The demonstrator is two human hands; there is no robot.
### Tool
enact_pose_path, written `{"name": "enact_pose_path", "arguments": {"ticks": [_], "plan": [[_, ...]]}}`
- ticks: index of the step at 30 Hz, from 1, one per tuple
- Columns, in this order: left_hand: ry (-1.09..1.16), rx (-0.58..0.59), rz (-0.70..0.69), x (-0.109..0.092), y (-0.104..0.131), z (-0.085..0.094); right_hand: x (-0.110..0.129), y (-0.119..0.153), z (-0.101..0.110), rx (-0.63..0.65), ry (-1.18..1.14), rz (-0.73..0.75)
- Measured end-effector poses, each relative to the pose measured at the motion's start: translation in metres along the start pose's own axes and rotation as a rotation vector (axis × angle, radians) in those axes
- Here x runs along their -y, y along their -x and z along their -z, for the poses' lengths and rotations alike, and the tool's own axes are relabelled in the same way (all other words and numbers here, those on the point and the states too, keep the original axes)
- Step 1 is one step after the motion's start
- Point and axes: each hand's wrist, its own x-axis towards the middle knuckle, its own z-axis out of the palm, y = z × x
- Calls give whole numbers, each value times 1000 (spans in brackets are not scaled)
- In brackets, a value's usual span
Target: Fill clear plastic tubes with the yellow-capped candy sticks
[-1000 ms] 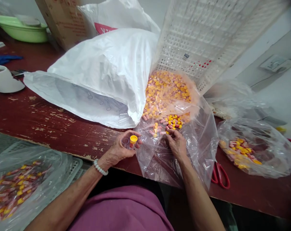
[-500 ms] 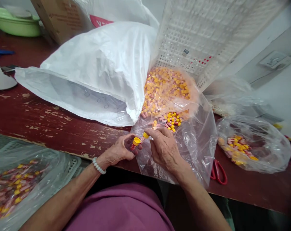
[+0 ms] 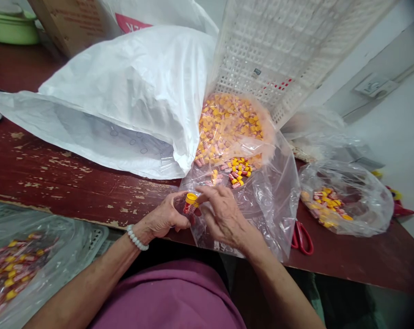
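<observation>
We hold a small yellow-capped tube [image 3: 189, 204] in our left hand [image 3: 166, 217], fingers closed around it at the near edge of the table [image 3: 56, 173]. Our right hand [image 3: 224, 214] meets it from the right, its fingers pinched at the tube's cap; whether they grip anything of their own we cannot tell. Just beyond the fingers lies the open clear bag [image 3: 248, 183] with many more such capped pieces, so a large heap looks left to handle. Far left of our fingers, a lined basket [image 3: 18, 260] holds a modest batch of similar pieces, seemingly the share already done. Right of the fingers sit red scissors [image 3: 301, 237] and another small bag [image 3: 344, 201].
</observation>
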Motion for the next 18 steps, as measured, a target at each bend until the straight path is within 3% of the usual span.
{"name": "enact_pose_path", "arguments": {"ticks": [3, 5, 8, 10, 12, 14, 16, 18], "plan": [[83, -14, 0, 1, -3, -2, 9, 4, -12, -39, -79, -39], [84, -60, -20, 1, -4, 0, 3, 6, -20, -81, -189, -93], [-25, -141, -61, -2, -6, 7, -32, 8, -22, -263, -215, -253], [-111, -170, -75, -4, -6, 11, -67, 9, -17, -384, -24, -402], [-173, -188, -88, -3, -6, 13, -101, 12, -13, -377, 203, -579], [-228, -203, -121, 0, -7, 13, -126, 17, -10, -304, 260, -725], [-301, -209, -178, 2, -9, 12, -140, 21, -11, -284, 149, -801], [-409, -222, -251, 3, -10, 11, -143, 24, -13, -360, -28, -828]]}}
